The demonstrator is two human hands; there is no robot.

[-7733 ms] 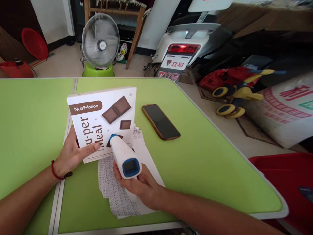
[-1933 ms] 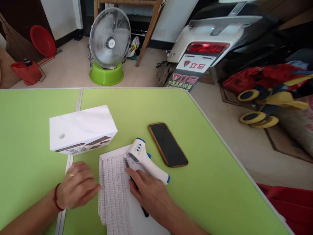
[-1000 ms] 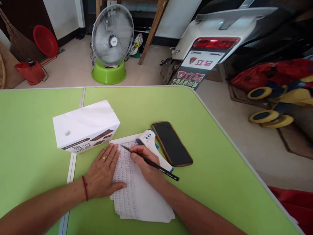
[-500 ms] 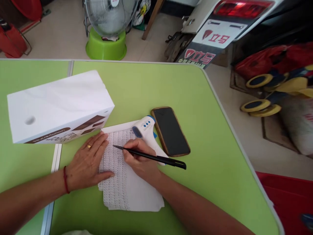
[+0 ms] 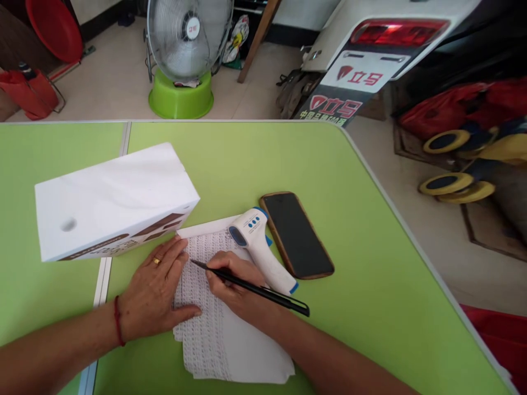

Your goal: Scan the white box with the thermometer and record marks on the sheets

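Observation:
My right hand (image 5: pixel 233 288) is closed on a black pen (image 5: pixel 263 289), its tip touching a stack of white printed paper sheets (image 5: pixel 214 334) on the green table (image 5: pixel 370 285). My left hand (image 5: pixel 154 291) lies flat with fingers stretched out, pressing the sheets' left edge; it wears a ring and a red wrist cord. A white and blue handheld thermometer (image 5: pixel 257 244) lies on the sheets' far right corner, just beyond my right hand. A white box with brown print (image 5: pixel 111 200) lies on its side beyond my left hand.
A dark phone in a brown case (image 5: pixel 296 235) lies face up right of the thermometer. Beyond the table stand a fan (image 5: pixel 187 33) on a green basin (image 5: pixel 181 99), a scooter's rear (image 5: pixel 362 60), and red and yellow items on the floor at right.
The box, held upright before the thermometer earlier, now lies on its side. The thermometer was set down, my right hand picked up the pen, and my left hand moved onto the sheets.

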